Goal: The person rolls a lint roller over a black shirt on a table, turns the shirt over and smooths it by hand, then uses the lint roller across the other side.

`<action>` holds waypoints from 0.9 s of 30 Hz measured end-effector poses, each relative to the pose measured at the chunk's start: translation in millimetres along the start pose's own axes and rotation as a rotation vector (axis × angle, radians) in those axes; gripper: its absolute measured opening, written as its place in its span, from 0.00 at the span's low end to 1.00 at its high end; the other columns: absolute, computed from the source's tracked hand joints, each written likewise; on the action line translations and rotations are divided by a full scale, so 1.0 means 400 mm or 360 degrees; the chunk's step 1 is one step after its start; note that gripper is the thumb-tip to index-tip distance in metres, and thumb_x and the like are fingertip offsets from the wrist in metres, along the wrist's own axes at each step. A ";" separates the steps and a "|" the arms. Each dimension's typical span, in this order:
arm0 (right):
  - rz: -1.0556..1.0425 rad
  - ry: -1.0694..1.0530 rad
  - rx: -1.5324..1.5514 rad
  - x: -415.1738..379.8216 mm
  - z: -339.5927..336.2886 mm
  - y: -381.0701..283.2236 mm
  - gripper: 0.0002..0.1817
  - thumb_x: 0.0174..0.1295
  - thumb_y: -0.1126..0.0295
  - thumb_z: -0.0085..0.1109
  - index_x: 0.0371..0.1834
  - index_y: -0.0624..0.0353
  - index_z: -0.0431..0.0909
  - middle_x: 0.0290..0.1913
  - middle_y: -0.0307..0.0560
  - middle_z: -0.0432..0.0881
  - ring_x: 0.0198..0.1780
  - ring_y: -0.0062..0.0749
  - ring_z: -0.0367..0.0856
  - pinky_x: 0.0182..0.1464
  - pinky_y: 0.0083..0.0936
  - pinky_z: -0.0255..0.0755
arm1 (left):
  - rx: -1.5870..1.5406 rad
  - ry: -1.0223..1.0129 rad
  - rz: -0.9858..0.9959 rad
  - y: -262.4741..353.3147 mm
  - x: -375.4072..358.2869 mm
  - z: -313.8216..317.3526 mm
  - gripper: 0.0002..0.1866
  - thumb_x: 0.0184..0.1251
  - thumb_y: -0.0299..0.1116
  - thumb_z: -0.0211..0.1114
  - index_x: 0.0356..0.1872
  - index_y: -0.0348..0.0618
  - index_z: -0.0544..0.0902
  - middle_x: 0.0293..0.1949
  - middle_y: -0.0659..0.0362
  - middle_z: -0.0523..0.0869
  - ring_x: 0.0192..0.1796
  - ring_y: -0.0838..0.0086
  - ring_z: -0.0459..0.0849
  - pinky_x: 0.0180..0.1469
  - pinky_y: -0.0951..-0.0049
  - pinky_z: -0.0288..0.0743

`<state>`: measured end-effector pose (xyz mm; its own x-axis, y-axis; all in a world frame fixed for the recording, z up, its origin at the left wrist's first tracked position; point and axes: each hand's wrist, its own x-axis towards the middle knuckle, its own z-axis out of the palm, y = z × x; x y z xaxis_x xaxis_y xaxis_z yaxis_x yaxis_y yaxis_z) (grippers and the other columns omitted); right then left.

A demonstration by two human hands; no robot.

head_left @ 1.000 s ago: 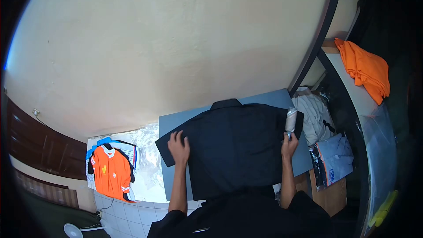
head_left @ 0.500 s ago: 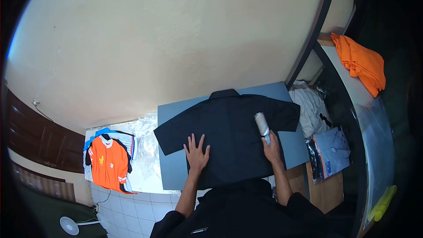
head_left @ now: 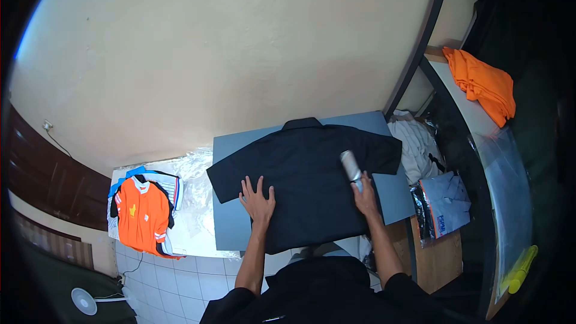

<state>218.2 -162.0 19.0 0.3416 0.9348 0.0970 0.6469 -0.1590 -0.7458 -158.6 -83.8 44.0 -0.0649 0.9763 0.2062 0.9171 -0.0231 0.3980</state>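
Note:
A black short-sleeved shirt [head_left: 312, 204] lies spread out, back side up, on the grey board [head_left: 225, 222], its collar toward the wall. On the left part of the shirt my left hand [head_left: 258, 207] rests flat with fingers spread. My right hand [head_left: 365, 197] is closed around the handle of a lint roller [head_left: 350, 165]. The roller's pale cylinder points away from me and overlaps the right side of the shirt, below the sleeve.
Left of the board, orange and other shirts [head_left: 143, 216] are stacked beside crumpled clear plastic [head_left: 197, 186]. At the right are grey cloth [head_left: 414, 147], a bagged grey shirt [head_left: 447, 204] and a shelf with folded orange garments [head_left: 480, 84]. A white fan [head_left: 84, 301] stands lower left.
The whole view has shifted a little. My left hand has slid slightly left on the shirt. The lint roller has tilted a bit more to the left, still in my right hand.

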 end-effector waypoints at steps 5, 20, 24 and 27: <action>0.0031 0.0291 -0.0046 -0.056 -0.085 0.008 0.27 0.82 0.60 0.60 0.74 0.70 0.72 0.69 0.72 0.79 0.70 0.70 0.77 0.73 0.52 0.70 | -0.0153 0.0050 0.0036 -0.037 -0.031 -0.079 0.30 0.79 0.48 0.67 0.79 0.57 0.79 0.86 0.42 0.64 0.90 0.46 0.54 0.87 0.35 0.44; -0.0159 0.0073 0.0193 -0.215 0.060 -0.168 0.10 0.75 0.68 0.65 0.46 0.66 0.80 0.43 0.63 0.83 0.47 0.66 0.84 0.49 0.50 0.77 | -0.0117 -0.0166 0.0285 0.029 -0.090 0.030 0.30 0.81 0.50 0.64 0.80 0.58 0.78 0.86 0.43 0.65 0.90 0.46 0.57 0.88 0.37 0.45; 0.0000 0.0156 0.0063 -0.171 0.072 -0.154 0.13 0.77 0.64 0.65 0.51 0.64 0.79 0.47 0.64 0.84 0.52 0.68 0.85 0.52 0.53 0.78 | -0.0049 -0.0213 0.0283 0.019 -0.080 0.046 0.31 0.82 0.52 0.63 0.82 0.61 0.75 0.88 0.47 0.62 0.90 0.48 0.57 0.88 0.37 0.45; 0.0123 0.0266 -0.0070 -0.111 0.019 -0.066 0.14 0.79 0.63 0.63 0.53 0.64 0.81 0.48 0.65 0.85 0.51 0.68 0.85 0.52 0.53 0.78 | -0.0030 -0.0131 0.0323 0.018 -0.089 0.046 0.32 0.82 0.54 0.62 0.82 0.63 0.75 0.89 0.48 0.61 0.90 0.50 0.56 0.88 0.37 0.45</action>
<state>180.7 -197.1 29.4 0.4976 0.8541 0.1516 0.6424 -0.2454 -0.7260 -142.3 -114.7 23.2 0.1534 0.9655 0.2105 0.9005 -0.2243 0.3725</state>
